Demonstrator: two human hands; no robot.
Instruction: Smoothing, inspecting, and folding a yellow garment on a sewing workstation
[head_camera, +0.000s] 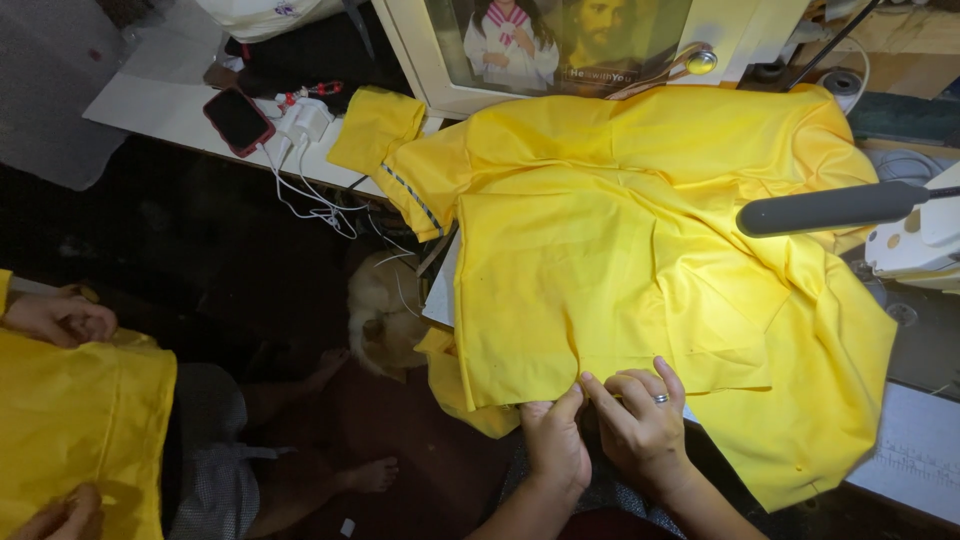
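Both hands pinch the near hem of the yellow garment: left hand and right hand, ring on one finger, fingers narrow, gripping the fabric edge side by side. Garment is smooth woven cloth, spread flat on the table, one sleeve with striped trim hanging off the far left. Grey lamp arm over it, white sewing machine at right. Framed picture stands behind. Red-cased phone with white charger cables far left. Another person's hands hold more yellow cloth lower left.
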